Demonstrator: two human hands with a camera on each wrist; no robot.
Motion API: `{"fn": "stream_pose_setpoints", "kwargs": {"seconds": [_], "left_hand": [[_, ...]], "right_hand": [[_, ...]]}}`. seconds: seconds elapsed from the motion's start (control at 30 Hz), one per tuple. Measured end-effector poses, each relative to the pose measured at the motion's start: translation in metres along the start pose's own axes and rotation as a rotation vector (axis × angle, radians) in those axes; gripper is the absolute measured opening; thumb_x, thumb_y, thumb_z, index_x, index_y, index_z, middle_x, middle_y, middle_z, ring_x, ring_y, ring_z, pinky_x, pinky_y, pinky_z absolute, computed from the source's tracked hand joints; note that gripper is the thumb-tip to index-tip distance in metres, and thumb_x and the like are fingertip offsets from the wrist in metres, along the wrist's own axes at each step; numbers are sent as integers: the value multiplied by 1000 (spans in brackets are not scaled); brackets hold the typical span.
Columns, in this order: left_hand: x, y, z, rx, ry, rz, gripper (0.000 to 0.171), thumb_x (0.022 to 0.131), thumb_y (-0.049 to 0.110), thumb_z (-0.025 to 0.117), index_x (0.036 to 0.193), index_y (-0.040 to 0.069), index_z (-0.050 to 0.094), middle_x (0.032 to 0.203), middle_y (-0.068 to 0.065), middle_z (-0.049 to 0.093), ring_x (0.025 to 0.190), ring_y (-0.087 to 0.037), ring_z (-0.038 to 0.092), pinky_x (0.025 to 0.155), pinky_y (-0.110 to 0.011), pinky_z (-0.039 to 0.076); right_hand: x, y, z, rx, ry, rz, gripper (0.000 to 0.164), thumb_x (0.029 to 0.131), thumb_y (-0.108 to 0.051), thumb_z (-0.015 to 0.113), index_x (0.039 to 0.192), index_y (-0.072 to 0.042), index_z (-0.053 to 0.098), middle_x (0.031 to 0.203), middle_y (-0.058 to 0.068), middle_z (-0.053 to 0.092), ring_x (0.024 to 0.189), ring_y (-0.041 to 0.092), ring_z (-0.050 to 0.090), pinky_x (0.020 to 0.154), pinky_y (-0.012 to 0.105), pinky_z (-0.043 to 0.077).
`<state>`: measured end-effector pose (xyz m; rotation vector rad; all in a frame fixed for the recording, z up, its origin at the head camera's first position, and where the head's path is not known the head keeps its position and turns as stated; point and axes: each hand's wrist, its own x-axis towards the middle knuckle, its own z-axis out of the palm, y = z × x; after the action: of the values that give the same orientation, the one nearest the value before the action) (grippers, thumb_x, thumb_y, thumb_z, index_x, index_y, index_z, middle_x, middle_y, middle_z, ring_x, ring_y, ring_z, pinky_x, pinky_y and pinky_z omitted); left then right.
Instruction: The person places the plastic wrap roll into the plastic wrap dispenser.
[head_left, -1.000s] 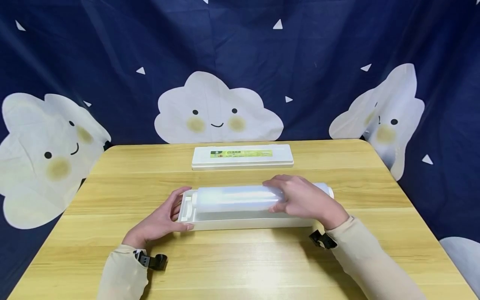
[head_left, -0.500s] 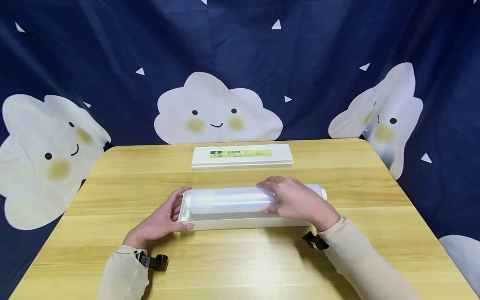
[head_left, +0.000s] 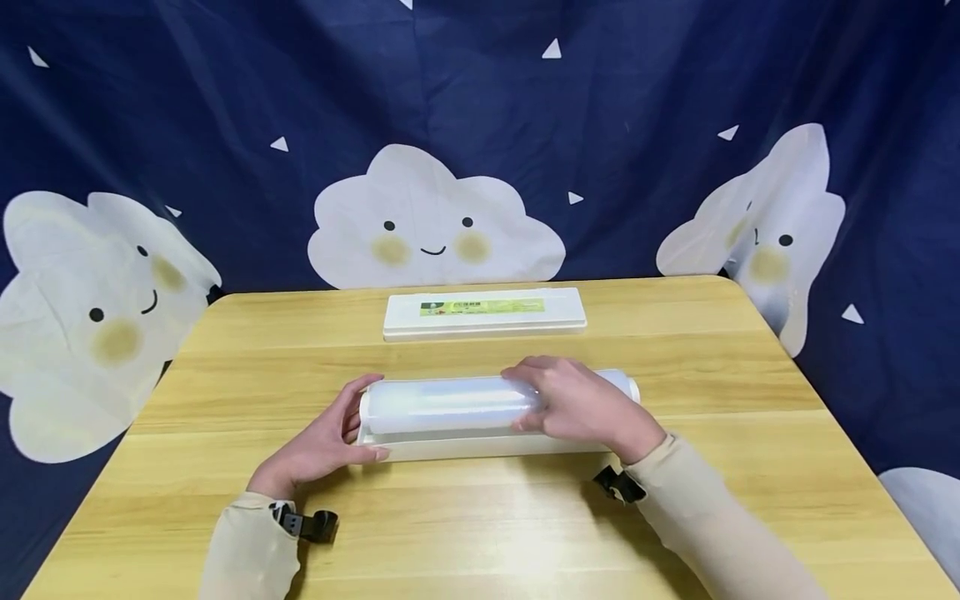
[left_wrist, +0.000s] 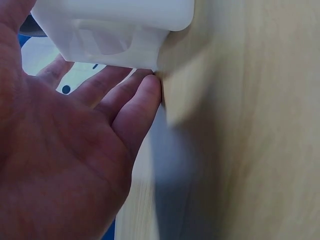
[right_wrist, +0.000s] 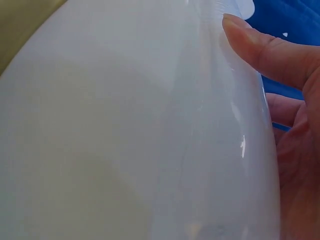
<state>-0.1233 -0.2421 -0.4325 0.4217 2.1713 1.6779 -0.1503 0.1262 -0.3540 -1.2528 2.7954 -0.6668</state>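
Note:
A roll of cling film (head_left: 442, 403) lies lengthwise over a long white plastic box (head_left: 472, 447) in the head view. My right hand (head_left: 576, 407) grips the roll from above, right of its middle, thumb in front and fingers behind. In the right wrist view the glossy film roll (right_wrist: 150, 125) fills most of the picture, the thumb pressed along its side. At the box's left end my left hand (head_left: 326, 437) holds the box, thumb on the front wall and fingers behind. The roll's left end overlaps that end of the box. In the left wrist view fingers touch the white box end (left_wrist: 107, 40).
Behind the box, a white lid (head_left: 487, 326) with a green and yellow label lies near the table's far edge. The wooden table (head_left: 465, 525) backs onto a dark blue curtain (head_left: 480, 92) printed with clouds. A black strap (head_left: 618, 483) circles the right wrist.
My right hand has moved left, bringing the roll along. The roll's left end has gone from inside the box to over its left end. The left hand and box stay put.

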Motion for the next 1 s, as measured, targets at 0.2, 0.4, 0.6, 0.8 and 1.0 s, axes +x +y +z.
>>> {"fn": "stream_pose_setpoints", "kwargs": {"seconds": [0.2, 0.4, 0.6, 0.8, 1.0], "left_hand": [[-1, 0, 1, 10, 3, -21, 102, 78, 7, 83, 154, 15, 16, 150, -21, 32, 132, -36, 40, 97, -22, 42], [-1, 0, 2, 4, 1, -25, 102, 77, 6, 83, 154, 16, 17, 151, -20, 30, 135, -37, 36, 98, -20, 40], [-1, 0, 2, 6, 3, -27, 102, 77, 7, 83, 154, 16, 17, 151, -20, 31, 135, -37, 35, 98, -19, 39], [-1, 0, 1, 13, 8, -26, 101, 77, 7, 83, 154, 17, 18, 151, -19, 31, 136, -37, 34, 99, -20, 38], [0, 1, 1, 17, 4, -26, 102, 77, 7, 84, 154, 17, 17, 151, -19, 31, 136, -37, 34, 99, -20, 39]], "right_hand": [[-2, 2, 6, 4, -16, 35, 57, 78, -31, 84, 125, -5, 65, 112, 3, 66, 91, 15, 63, 83, 35, 53], [-2, 6, 13, 15, -30, 57, 56, 78, -31, 83, 125, -6, 66, 112, 2, 65, 92, 15, 63, 83, 35, 52], [-1, 7, 16, 13, -37, 71, 57, 78, -32, 83, 126, -7, 65, 114, 1, 65, 96, 17, 63, 86, 37, 51], [0, 8, 17, 23, -41, 79, 58, 79, -33, 83, 127, -6, 65, 116, 3, 65, 101, 20, 63, 88, 38, 51], [0, 9, 17, 28, -37, 81, 59, 78, -32, 83, 127, -6, 65, 117, 3, 65, 101, 20, 63, 89, 38, 51]]}}
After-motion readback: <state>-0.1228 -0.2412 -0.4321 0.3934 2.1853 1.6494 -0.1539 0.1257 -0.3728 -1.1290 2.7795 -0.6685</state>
